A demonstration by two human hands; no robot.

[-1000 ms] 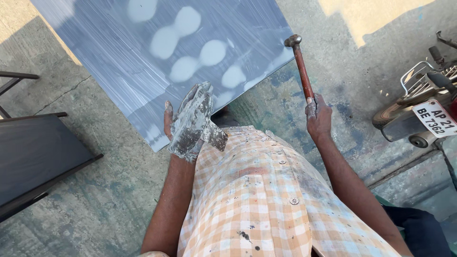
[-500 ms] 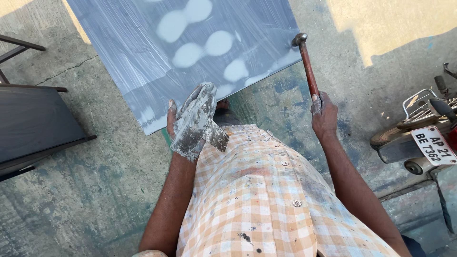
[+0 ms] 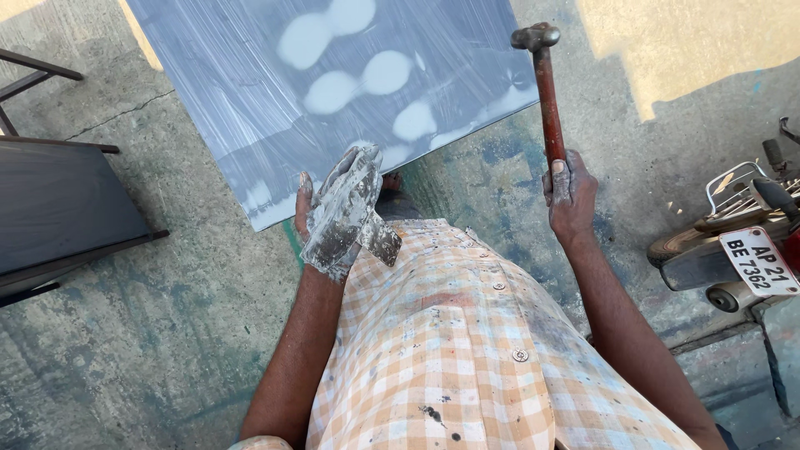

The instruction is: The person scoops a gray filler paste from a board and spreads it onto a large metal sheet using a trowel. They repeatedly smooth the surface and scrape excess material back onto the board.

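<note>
While the grey panel lay ahead on the floor, a hammer was gripped upright in the right hand, nearer its corner; caked scrapers were clutched in the left hand.

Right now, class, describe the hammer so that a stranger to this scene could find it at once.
Start at the large grey sheet lying on the concrete floor. Just off its right corner, the right hand grips the hammer upright. Its reddish handle and dark metal head set it apart from the putty-caked scrapers in the left hand.
</note>
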